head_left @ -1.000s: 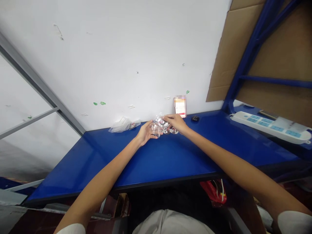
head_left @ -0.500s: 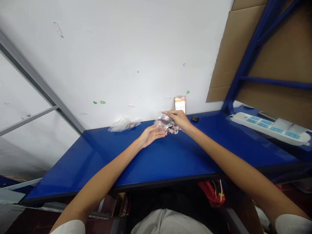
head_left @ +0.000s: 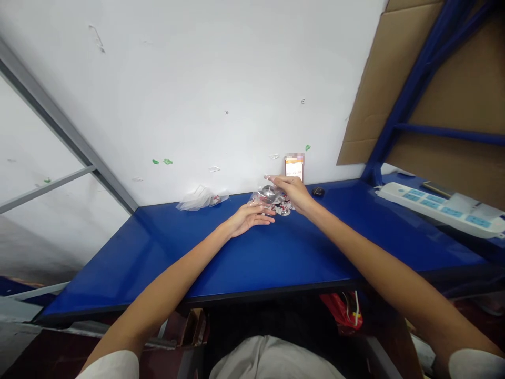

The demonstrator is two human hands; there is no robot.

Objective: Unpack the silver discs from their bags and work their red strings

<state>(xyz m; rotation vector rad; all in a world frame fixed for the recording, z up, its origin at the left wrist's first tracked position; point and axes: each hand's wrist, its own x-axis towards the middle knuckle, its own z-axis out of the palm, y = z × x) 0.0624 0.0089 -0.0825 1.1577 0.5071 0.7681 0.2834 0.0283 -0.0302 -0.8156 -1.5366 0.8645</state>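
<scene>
Over the far part of the blue table, my left hand (head_left: 245, 220) pinches the lower left of a small clear plastic bag (head_left: 257, 198) between thumb and fingers. A shiny round metal piece (head_left: 269, 194) shows at the bag, apparently inside it. My right hand (head_left: 295, 191) is closed on the bag's upper edge with thumb and fingertips. Just behind and below the hands lies a pile of similar shiny round pieces (head_left: 283, 209) with red and white marks, partly hidden by the fingers.
Flat clear bags (head_left: 195, 199) lie at the wall on the left, beside a bagged round piece (head_left: 215, 200). A phone with a timer (head_left: 294, 167) leans on the wall. Right of it sit a small black object (head_left: 317, 191) and a white power strip (head_left: 437, 208).
The round metal piece sits at a different angle, its face now darker with a visible rim. Both hands keep their grip on the bag. The whole view has shifted slightly.
</scene>
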